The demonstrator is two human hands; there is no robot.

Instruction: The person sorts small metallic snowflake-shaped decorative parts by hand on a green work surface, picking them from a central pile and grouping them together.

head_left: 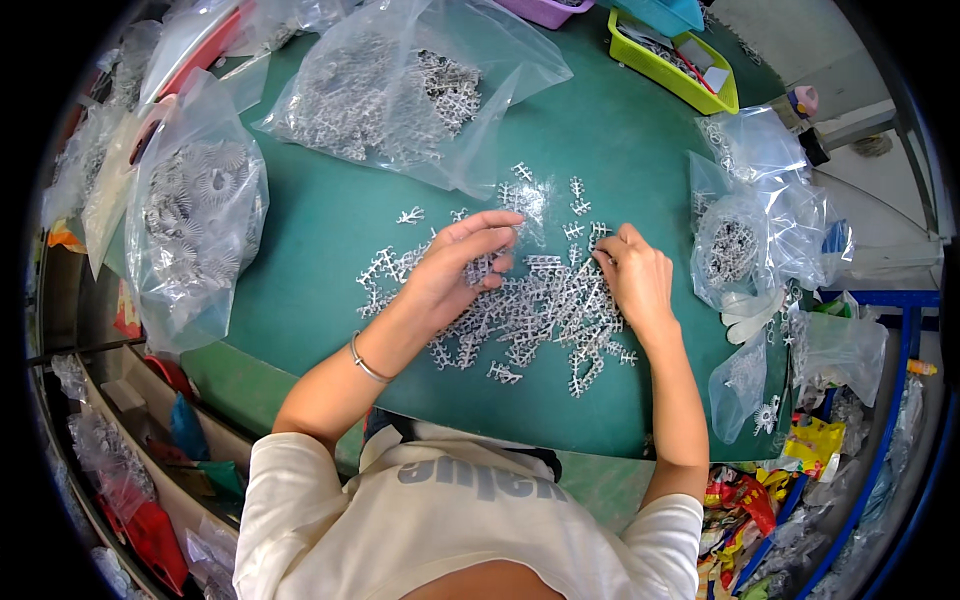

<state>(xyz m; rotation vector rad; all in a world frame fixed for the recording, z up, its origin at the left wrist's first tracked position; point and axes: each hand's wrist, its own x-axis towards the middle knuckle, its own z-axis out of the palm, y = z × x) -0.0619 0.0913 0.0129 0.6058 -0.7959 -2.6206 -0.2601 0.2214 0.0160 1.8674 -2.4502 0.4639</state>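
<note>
A loose pile of small silver branched metal pieces (540,310) spreads over the green tabletop (310,270) in front of me. My left hand (455,265) curls above the pile's left side, with several silver pieces (480,268) cupped between its palm and fingers. At the right side, my right hand (637,275) has thumb and fingertips pinched together on one small branched metal piece (599,230). A few single pieces (578,195) lie apart, beyond the hands. Fingers partly hide what the left palm holds.
A large clear bag of metal pieces (390,105) lies at the far side. Another bag holding ring-shaped parts (200,210) stands at left. More plastic bags (735,245) line the right edge, and a yellow-green basket (665,65) sits far right.
</note>
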